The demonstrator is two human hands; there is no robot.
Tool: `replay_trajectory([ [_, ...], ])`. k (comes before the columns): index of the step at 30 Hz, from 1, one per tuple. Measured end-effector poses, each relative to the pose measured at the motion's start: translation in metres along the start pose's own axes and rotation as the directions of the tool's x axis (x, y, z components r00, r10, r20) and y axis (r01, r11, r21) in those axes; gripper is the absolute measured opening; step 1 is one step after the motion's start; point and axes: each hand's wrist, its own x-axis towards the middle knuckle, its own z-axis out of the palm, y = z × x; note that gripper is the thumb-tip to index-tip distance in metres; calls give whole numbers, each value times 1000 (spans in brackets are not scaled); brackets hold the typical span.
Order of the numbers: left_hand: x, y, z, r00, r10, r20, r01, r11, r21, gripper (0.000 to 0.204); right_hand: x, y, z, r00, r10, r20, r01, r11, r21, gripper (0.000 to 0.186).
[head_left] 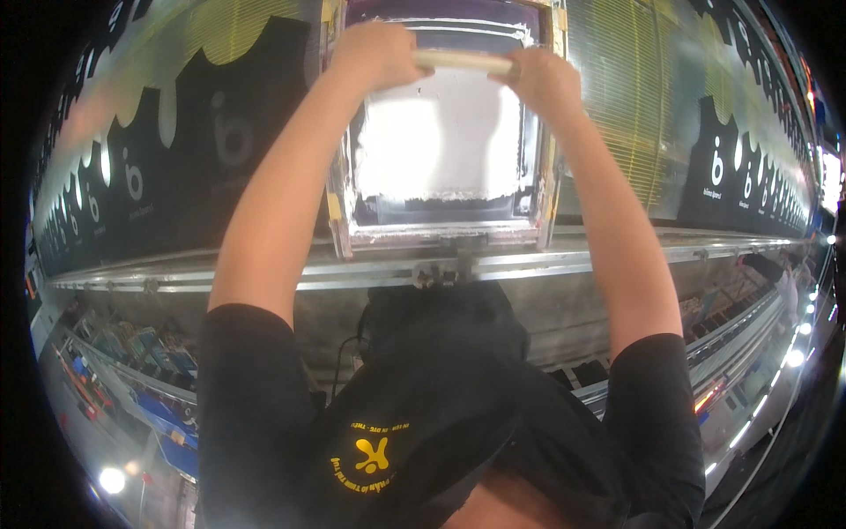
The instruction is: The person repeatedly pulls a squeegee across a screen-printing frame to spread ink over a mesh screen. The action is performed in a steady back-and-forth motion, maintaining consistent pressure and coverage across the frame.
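Note:
A screen frame (547,207) with white ink smeared over its mesh (401,150) lies before me. My left hand (374,57) and my right hand (546,84) are closed round the two ends of a pale squeegee (463,62), which spans the upper part of the screen. Bright glare washes out much of the white area, and the squeegee's lower edge is hard to make out.
Dark garment panels with pale printed marks (185,167) line the long table on both sides (617,141). A metal rail (335,273) runs along its near edge. Behind me are more racks (159,353) with small items, blue bins (167,423) and lights (112,480).

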Motion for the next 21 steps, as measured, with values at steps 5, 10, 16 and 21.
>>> replay_trajectory([
  [5, -113, 46, 32, 998, -19, 56, 22, 999, -44, 42, -118, -11, 28, 988, -145, -55, 142, 989, -49, 25],
  [10, -196, 73, 76, 997, 28, -67, -33, 997, -72, 38, -202, -18, 49, 934, -244, -260, 262, 964, 38, 6],
  [16, -177, 74, 33, 948, -29, 317, 54, 996, -71, 32, -184, -21, 1, 969, -215, 123, 203, 973, 108, 25],
  [21, -91, 41, -23, 982, -5, 186, 13, 999, -42, 34, -81, -12, -38, 987, -85, 139, 75, 994, 73, 28],
])
